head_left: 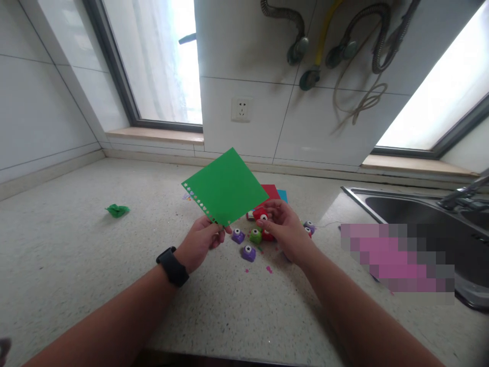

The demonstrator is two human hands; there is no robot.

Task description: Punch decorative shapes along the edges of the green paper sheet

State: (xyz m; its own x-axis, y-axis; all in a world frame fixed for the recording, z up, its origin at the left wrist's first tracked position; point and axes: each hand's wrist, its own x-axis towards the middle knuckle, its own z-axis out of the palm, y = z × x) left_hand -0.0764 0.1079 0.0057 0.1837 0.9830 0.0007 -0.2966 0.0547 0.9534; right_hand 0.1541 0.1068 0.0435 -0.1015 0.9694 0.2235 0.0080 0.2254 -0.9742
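— Above the counter, what do you have in the left hand?

— I hold a green paper sheet there. My fingers are pinched together on its lower corner, and the sheet stands tilted in the air. Along its left edge I see a row of small punched holes.

— And the right hand?

— It is curled around a red punch, just beside the sheet's lower edge. I cannot tell if the punch touches the paper.

— What lies around?

— Under my hands there are two purple punches and one green punch. Behind them lie a red sheet and a blue sheet. A crumpled green scrap is well apart on the left, the sink on the right.
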